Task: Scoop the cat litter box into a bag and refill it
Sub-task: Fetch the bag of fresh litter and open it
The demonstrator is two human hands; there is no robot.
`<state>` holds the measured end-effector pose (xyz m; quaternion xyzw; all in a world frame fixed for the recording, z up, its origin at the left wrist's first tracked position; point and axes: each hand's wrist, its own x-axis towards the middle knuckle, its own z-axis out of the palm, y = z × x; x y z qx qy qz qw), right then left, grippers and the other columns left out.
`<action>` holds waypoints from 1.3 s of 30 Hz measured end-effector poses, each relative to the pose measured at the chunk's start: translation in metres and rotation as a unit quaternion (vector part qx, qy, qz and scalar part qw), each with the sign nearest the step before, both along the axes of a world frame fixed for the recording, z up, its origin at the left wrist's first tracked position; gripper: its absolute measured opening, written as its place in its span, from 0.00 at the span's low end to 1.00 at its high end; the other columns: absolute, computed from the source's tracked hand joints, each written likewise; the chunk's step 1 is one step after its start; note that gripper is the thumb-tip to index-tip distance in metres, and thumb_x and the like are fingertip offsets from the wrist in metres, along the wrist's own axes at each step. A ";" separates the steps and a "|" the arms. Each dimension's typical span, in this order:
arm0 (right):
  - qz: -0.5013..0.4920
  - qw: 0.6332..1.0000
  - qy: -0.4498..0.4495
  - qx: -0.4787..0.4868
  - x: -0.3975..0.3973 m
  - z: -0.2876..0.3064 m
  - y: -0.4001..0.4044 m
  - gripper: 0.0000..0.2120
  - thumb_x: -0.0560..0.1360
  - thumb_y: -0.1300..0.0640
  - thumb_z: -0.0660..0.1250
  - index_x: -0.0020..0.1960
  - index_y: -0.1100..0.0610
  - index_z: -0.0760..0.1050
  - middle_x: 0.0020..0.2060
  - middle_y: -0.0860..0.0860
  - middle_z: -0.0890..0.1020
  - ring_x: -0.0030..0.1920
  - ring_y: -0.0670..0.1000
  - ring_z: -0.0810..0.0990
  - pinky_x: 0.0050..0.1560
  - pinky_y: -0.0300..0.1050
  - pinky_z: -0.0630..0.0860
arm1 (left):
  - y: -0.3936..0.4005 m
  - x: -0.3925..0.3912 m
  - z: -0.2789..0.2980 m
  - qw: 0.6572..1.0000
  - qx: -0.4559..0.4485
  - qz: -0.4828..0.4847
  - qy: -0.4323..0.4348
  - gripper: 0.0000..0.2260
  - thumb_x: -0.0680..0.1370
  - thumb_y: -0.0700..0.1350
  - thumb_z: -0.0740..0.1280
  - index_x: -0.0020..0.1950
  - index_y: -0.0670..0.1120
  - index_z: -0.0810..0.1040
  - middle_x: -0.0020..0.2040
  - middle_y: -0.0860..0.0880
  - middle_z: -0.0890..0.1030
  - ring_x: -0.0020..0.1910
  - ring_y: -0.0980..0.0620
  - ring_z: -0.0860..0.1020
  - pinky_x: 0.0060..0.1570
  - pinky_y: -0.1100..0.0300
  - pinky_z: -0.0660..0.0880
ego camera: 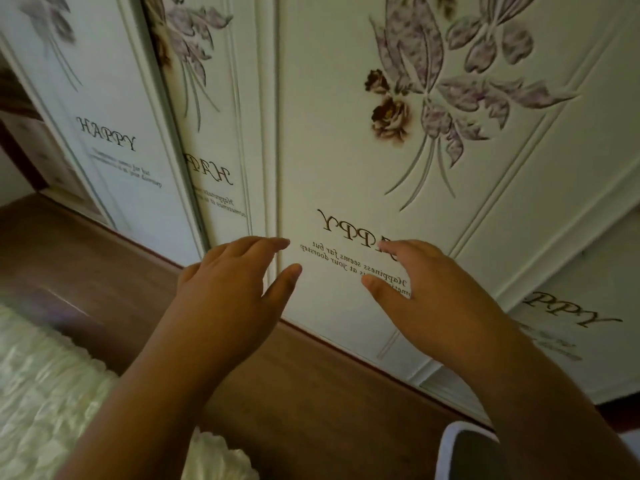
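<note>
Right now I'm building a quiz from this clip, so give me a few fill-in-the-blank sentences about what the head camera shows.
1. Both hands, the left hand and the right hand, hold ____.
2. The large word printed on the wardrobe door, mirrored here, reads ____.
3. The floor below the doors has a ____ look.
4. The decoration above the lettering shows ____.

Missing words: nothing; HAPPY; wooden; flowers

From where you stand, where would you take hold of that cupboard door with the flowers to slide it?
Probably the raised vertical edge of the door, coming from its left side. No handle shows, and that ridge is the only lip for fingertips. The left hand is already nearest it.
</note>
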<state>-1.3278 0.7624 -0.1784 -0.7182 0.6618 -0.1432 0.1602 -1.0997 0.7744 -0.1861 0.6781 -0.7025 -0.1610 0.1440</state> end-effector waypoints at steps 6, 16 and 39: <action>0.065 0.998 0.013 -0.016 0.068 0.008 -0.085 0.30 0.78 0.34 0.59 0.78 0.43 0.61 0.75 0.43 0.67 0.73 0.48 0.68 0.71 0.54 0.72 | -0.056 0.064 0.010 0.997 -0.015 0.071 -0.029 0.28 0.78 0.68 0.50 0.78 0.65 0.57 0.78 0.59 0.62 0.79 0.52 0.59 0.76 0.44 0.56; 0.267 0.964 0.002 -0.002 0.195 -0.003 -0.225 0.29 0.80 0.36 0.59 0.79 0.43 0.60 0.78 0.43 0.63 0.76 0.48 0.64 0.74 0.51 0.66 | -0.104 0.150 0.001 0.955 0.029 0.292 -0.054 0.26 0.79 0.68 0.52 0.77 0.66 0.57 0.78 0.61 0.61 0.78 0.52 0.61 0.76 0.45 0.58; 0.556 0.831 0.018 0.020 0.441 -0.015 -0.474 0.30 0.79 0.36 0.60 0.78 0.43 0.60 0.76 0.44 0.66 0.73 0.47 0.68 0.69 0.46 0.68 | -0.268 0.282 -0.011 0.846 0.045 0.528 -0.050 0.26 0.79 0.68 0.50 0.77 0.65 0.59 0.77 0.63 0.63 0.77 0.56 0.60 0.75 0.49 0.59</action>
